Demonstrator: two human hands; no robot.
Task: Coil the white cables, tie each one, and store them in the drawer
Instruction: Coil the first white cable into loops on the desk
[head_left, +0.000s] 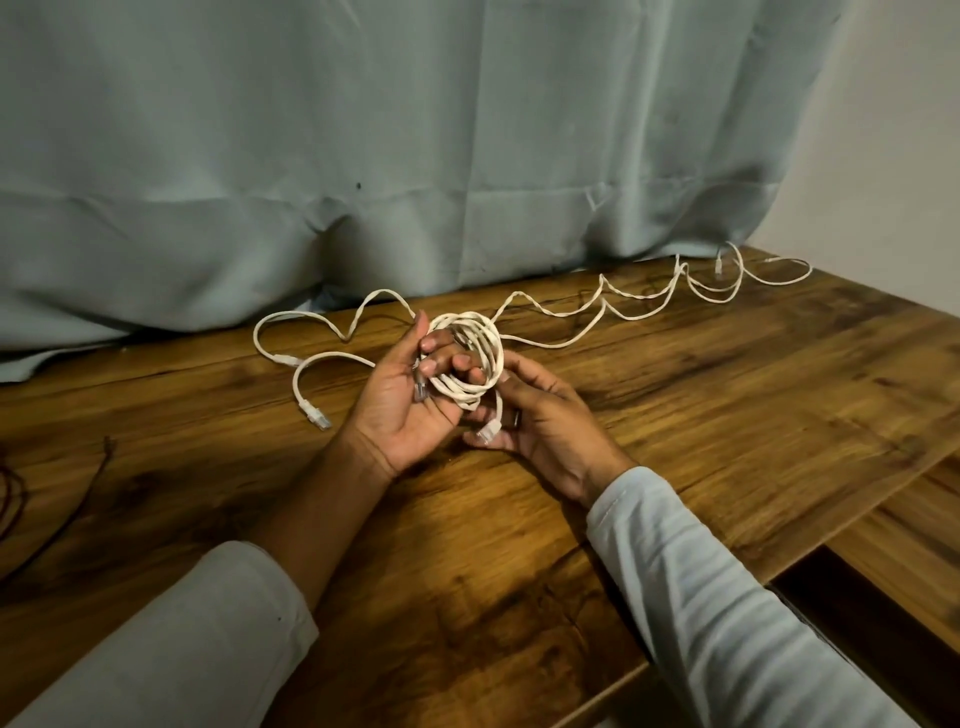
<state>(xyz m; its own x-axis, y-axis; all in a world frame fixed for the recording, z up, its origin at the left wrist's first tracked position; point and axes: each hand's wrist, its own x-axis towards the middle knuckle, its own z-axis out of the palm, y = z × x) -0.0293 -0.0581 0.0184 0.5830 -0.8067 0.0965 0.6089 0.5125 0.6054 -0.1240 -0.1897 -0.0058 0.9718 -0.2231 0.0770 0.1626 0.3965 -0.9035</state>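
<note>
A white cable wound into a small coil (475, 358) is held above the middle of the wooden table (675, 415). My left hand (410, 405) grips the coil from the left, fingers through its loops. My right hand (540, 421) holds its right side, and a clear plug (488, 431) on the loose end hangs by that palm. A second white cable (332, 358) lies loose to the left, its plug (318, 417) on the table. A third white cable (649, 301) zigzags along the back edge to the right.
A grey-blue curtain (363, 156) hangs behind the table and drapes onto its back edge. A thin dark cord (67, 514) lies at the left edge. At the lower right, a second wooden surface (914, 525) sits below the table's edge, with a dark gap beside it.
</note>
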